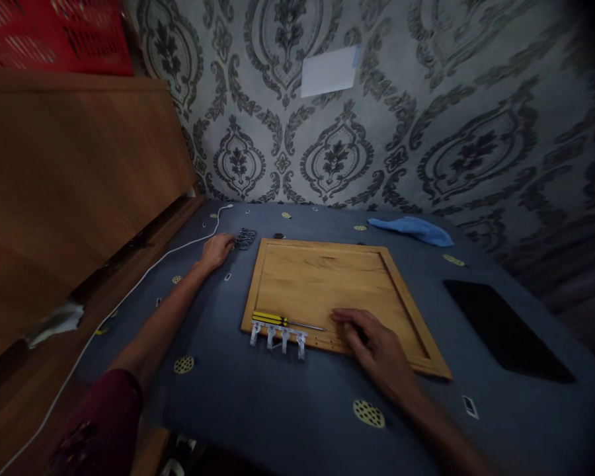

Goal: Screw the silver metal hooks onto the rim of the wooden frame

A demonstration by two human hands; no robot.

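Observation:
My left hand (pixel 218 251) reaches to a small cluster of metal hooks (pixel 246 238) on the table, its fingertips drawn together at their near side; the exact grip is too small to see. My right hand (pixel 374 340) rests over the front part of a framed wooden board (pixel 322 271), fingers loosely bent, thumb apart, holding nothing visible. On the board's front left edge lies a yellow-and-black screwdriver (pixel 272 319). Just in front of it, a row of several pale, shiny hooks (pixel 285 338) sits along the edge. Small dark holes show to the right of that row.
The table (pixel 277 410) has a grey-blue patterned cover. Behind the board lies a blue cloth (pixel 414 229); at right, a flat black rectangular object (pixel 506 330). A white cable (pixel 149 271) runs along the left. A wooden cabinet (pixel 79 158) stands at left, a patterned wall behind.

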